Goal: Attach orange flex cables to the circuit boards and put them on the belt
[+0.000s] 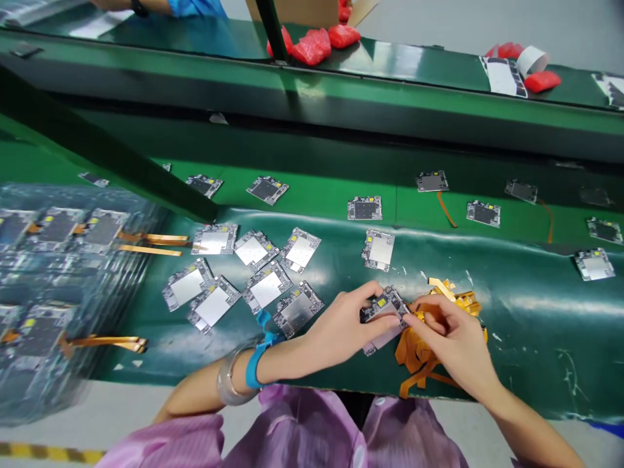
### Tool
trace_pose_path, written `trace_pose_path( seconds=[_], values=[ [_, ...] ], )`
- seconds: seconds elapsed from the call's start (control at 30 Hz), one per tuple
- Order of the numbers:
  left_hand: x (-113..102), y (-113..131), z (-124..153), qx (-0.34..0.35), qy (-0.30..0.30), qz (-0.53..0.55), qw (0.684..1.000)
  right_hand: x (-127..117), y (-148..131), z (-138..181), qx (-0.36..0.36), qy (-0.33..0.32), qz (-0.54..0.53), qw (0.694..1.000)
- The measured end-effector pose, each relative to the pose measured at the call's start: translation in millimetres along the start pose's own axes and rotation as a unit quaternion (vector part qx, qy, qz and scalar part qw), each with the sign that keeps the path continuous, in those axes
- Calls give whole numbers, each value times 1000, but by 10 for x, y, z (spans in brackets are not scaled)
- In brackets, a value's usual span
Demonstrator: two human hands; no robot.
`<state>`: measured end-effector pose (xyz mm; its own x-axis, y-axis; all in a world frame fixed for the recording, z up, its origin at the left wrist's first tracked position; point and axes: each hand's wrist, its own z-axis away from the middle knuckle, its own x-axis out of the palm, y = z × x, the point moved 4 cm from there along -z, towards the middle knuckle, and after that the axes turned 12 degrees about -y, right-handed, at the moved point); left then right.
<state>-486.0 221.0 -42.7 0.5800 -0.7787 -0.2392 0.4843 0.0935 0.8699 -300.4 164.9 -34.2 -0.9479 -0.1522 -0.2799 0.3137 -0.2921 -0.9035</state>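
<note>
My left hand grips a small circuit board by its edges, thumb in front and fingers behind. At the board's right end, my right hand has its thumb and forefinger pinched together. Whatever is between those fingertips is too small to make out. Under and behind my right hand lies a heap of orange flex cables. Just below the held board, part of another circuit board shows on the green mat. Several more boards with silver shields lie to the left of my left hand.
Clear plastic trays holding boards with flex cables are stacked at the left. Beyond the mat, a green conveyor belt carries several boards. A green post slants across the left. Red packets and a co-worker's arm are on the far side.
</note>
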Motion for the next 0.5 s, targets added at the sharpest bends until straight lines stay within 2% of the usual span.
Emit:
trace_pose_path(
  seconds=[0.1, 0.2, 0.4, 0.5],
  values=[
    [82, -7, 71, -19, 9, -9, 1000, 92, 74, -40, 30, 25, 9, 999],
    [120, -6, 106, -16, 12, -10, 1000, 76, 122, -44, 35, 54, 22, 998],
    [153, 60, 117, -9, 31, -43, 999, 104, 125, 25, -19, 111, 75, 991],
    [155, 45, 108, -17, 27, -36, 999, 162, 138, 61, -50, 108, 98, 988]
  ],
)
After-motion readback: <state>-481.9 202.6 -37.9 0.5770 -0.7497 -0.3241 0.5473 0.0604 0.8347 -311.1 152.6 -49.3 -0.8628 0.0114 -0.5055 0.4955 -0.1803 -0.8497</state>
